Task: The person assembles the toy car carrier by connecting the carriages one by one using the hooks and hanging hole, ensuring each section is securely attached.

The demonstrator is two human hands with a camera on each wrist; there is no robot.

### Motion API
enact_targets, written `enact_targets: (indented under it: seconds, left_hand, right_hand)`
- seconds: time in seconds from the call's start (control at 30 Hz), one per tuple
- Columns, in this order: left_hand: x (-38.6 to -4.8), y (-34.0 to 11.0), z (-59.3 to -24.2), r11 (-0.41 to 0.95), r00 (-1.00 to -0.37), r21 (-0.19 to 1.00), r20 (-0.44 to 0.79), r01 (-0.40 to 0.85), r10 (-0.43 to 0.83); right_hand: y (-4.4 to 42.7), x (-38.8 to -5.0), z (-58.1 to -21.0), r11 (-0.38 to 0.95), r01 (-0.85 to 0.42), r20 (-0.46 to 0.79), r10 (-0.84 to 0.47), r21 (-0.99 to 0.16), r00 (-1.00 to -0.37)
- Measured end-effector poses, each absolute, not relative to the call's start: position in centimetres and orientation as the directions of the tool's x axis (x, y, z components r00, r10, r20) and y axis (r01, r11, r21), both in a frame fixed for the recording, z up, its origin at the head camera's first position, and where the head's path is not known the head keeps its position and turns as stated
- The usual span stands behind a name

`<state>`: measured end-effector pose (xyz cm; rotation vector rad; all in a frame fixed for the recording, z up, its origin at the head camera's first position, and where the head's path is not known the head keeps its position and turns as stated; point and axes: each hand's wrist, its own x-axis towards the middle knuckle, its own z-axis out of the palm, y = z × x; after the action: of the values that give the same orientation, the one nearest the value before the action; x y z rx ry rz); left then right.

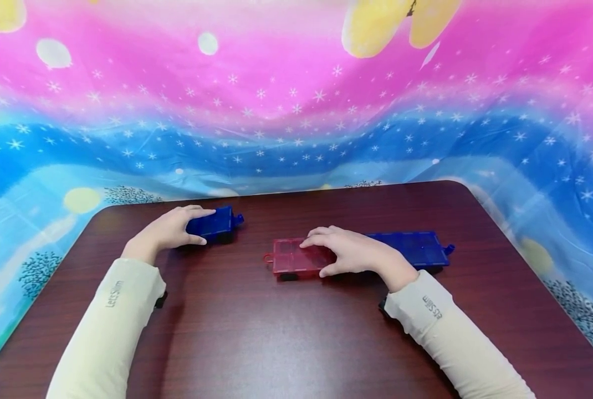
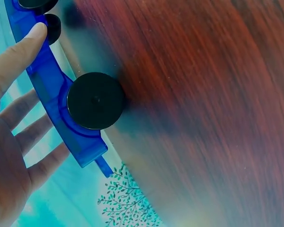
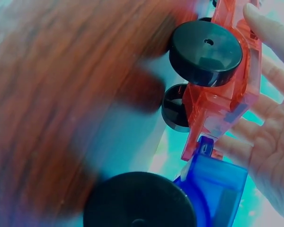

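My left hand (image 1: pixel 169 228) grips a see-through blue toy wagon (image 1: pixel 221 220) with black wheels at the table's back left. In the left wrist view the thumb presses the side of this blue wagon (image 2: pixel 49 85), with the other fingers beyond it. A clear red toy wagon (image 1: pixel 289 257) is held by my right hand (image 1: pixel 353 252), thumb on the near side and fingers over the far side. Behind the red wagon, to its right, stands another blue wagon (image 1: pixel 411 248). Their ends meet at a coupling, seen in the right wrist view between the red wagon (image 3: pixel 227 94) and blue wagon (image 3: pixel 220 184).
All the wagons are on a dark brown wooden table (image 1: pixel 256 332) with rounded back corners. A gap separates the left blue wagon's hook (image 1: pixel 239 219) from the red wagon's loop (image 1: pixel 267 257). A pink and blue patterned cloth (image 1: pixel 276 111) hangs behind the table.
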<state>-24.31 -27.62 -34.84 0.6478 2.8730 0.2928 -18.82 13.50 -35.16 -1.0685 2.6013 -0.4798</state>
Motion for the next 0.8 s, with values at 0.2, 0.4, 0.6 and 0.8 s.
enact_targets:
  seconds: [0.2, 0.4, 0.6, 0.8]
  left_hand:
    - [-23.6, -27.7, -34.4, 0.879, -0.883, 0.218, -0.115, 0.425, 0.456]
    - [-22.8, -27.8, -34.0, 0.874, -0.877, 0.197, -0.106, 0.444, 0.469]
    - [-21.9, -27.8, -33.5, 0.873, -0.875, 0.183, -0.095, 0.453, 0.474]
    - [-20.7, -27.8, -33.2, 0.875, -0.877, 0.173, -0.095, 0.452, 0.472]
  right_hand:
    - [13.6, -18.9, -35.4, 0.662, -0.624, -0.126, -0.721, -0.415, -0.682]
    - [13.8, -18.9, -35.4, 0.657, -0.62, -0.119, -0.721, -0.429, -0.683]
    - [13.8, -18.9, -35.4, 0.652, -0.621, -0.113, -0.724, -0.435, -0.681]
    - [13.9, -18.8, -35.4, 0.653, -0.618, -0.114, -0.722, -0.438, -0.682]
